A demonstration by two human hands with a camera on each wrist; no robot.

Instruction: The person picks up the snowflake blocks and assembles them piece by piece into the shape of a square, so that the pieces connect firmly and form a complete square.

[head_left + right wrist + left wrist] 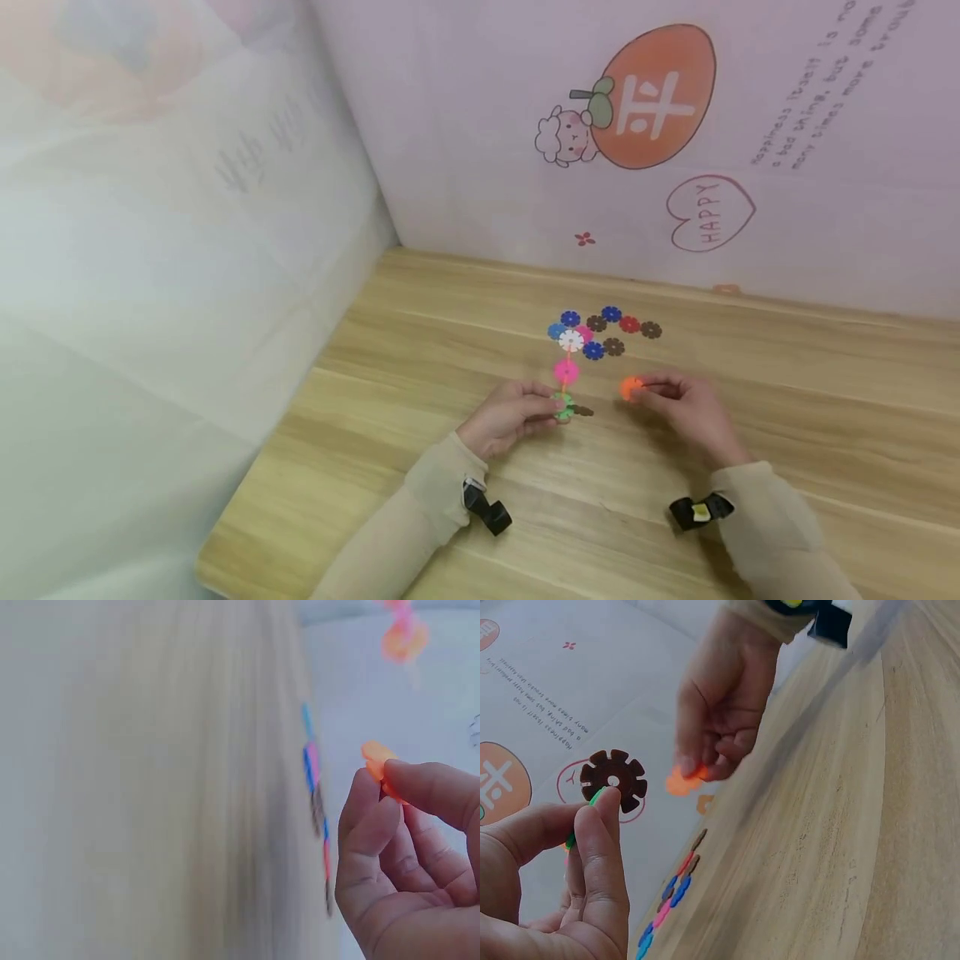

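Observation:
My left hand (510, 417) pinches a green notched plastic disc (564, 408) between thumb and fingers. That disc belongs to a joined string of discs, with a pink disc (566, 372) and a white disc (571, 340) further along and orange ones edge-on between them. A brown disc (630, 774) sticks out from the green one, toward the right hand. To the right, apart from the string, my right hand (693, 414) holds a single orange notched disc (628, 388) by thumb and fingertips. In the left wrist view fingers cover most of the green disc.
Loose discs lie on the wooden table (450, 333) beyond the hands, among them a blue disc (611, 314), a red disc (629, 324) and a brown disc (651, 330). A printed cloth (480, 150) hangs behind the table, and a pale sheet (187, 333) hangs at its left.

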